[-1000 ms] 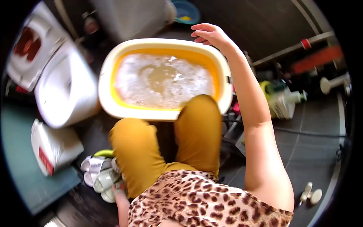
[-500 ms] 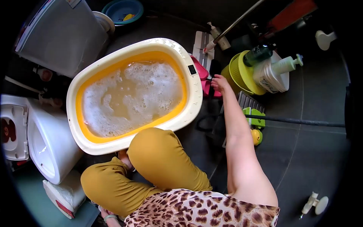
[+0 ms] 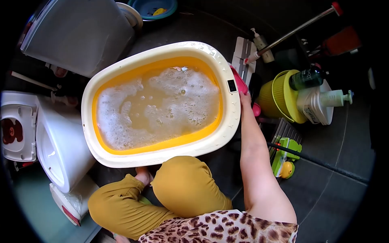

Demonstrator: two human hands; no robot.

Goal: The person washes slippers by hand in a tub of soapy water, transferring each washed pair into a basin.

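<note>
My right hand (image 3: 245,98) reaches down beside the right end of a cream and orange tub (image 3: 162,161). Its fingertips are at the near end of a pink slipper-like piece (image 3: 239,81); the fingers are mostly hidden. Another bit of pink (image 3: 256,109) shows just right of the wrist. The tub holds cloudy, foamy water (image 3: 139,103). My left hand (image 3: 120,238) barely shows at the bottom edge, low beside my bent knee, its fingers out of sight.
Right of my arm stand a yellow-green bucket (image 3: 279,97), a dark green bottle (image 3: 306,79) and a green and yellow toy (image 3: 283,160). A hose (image 3: 324,163) crosses the floor. Behind the tub lies a squeegee-like head with a pole (image 3: 300,29). A white toilet (image 3: 60,154) stands left.
My right hand has moved down and in against the tub's right end, onto the pink piece. The whole view has shifted, so the tub appears further right. My left hand shows less.
</note>
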